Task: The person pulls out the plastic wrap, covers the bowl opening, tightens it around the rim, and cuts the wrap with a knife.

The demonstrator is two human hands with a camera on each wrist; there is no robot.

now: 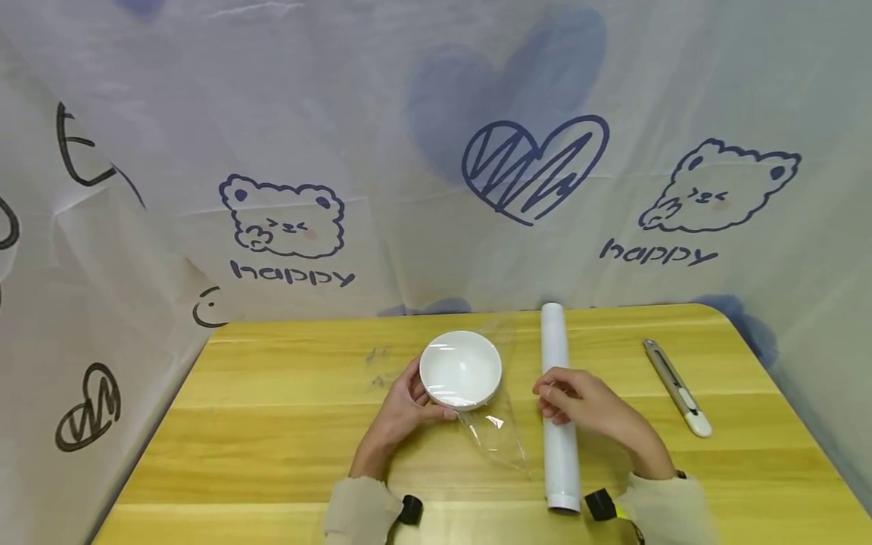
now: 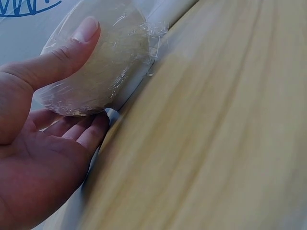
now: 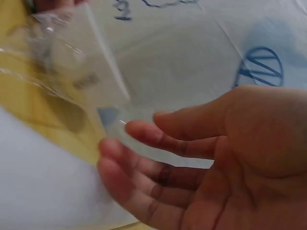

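My left hand grips a white bowl from its left side. Clear plastic wrap is stretched over the bowl, and a loose flap trails off its right side. In the left wrist view the thumb presses on the wrapped bowl, where the film is bunched and wrinkled, with the fingers beneath. Over the white roll hangs my right hand, its fingers loosely bent. The right wrist view shows nothing between those fingers, with the loose film beyond them.
A utility knife lies at the right on the wooden table. The roll lies lengthwise between the bowl and the knife. Behind the table hangs a pale printed cloth, and more cloth hangs along the sides.
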